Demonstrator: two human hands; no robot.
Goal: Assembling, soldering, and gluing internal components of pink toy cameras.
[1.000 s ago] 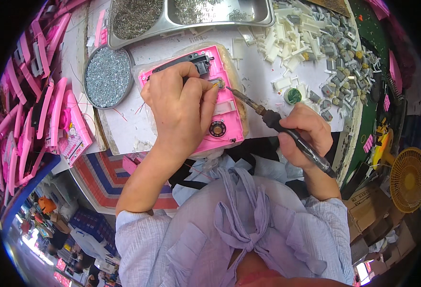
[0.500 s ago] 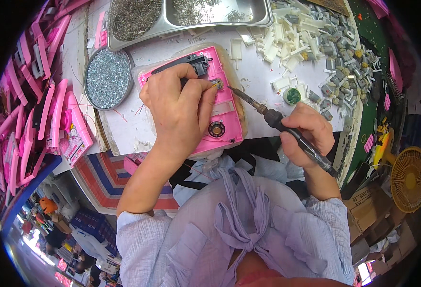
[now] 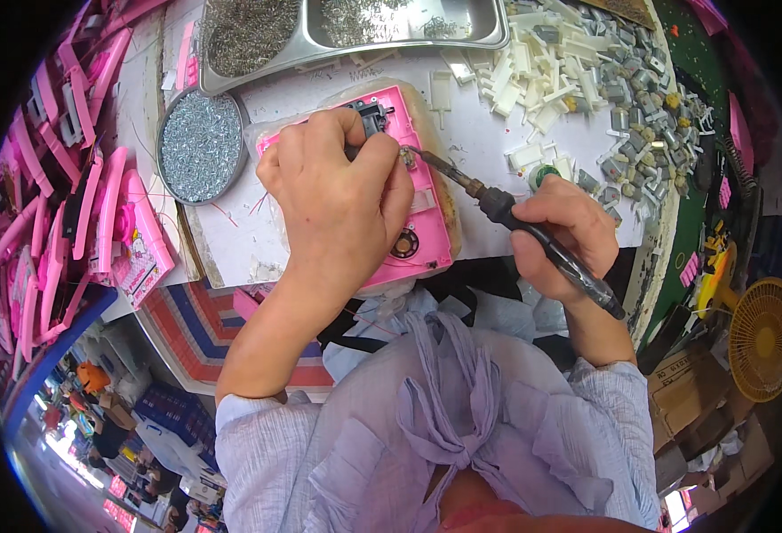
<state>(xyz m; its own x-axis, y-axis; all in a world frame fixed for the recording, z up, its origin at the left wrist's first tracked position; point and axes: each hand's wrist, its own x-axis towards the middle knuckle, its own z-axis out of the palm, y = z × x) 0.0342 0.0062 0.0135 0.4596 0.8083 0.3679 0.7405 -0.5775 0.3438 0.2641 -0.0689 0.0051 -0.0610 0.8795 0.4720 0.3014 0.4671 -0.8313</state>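
Observation:
My right hand [image 3: 573,233] is wrapped round the dark handle of a soldering iron [image 3: 499,206]. The iron slants up and left, its tip at a small metallic part inside an open pink plastic casing [image 3: 435,233]. Over the casing lies my left hand [image 3: 327,191], thumb and fingers closed close to the iron's tip; what they pinch is hidden. A black plastic piece [image 3: 373,115] sits in the casing above those fingers. Lower in the casing is a small round speaker [image 3: 405,242], partly covered by the left hand.
A round dish of small metal pieces [image 3: 242,169] stands left of the casing. Behind is a steel tray [image 3: 311,51] holding springs. White plastic parts [image 3: 542,75] and small grey motors [image 3: 644,160] are heaped right. Pink shells [image 3: 107,213] pile up far left.
The soldering iron's tip has moved up and left, closer to my left fingers. My left thumb and fingers have shifted slightly right and now cover more of the casing.

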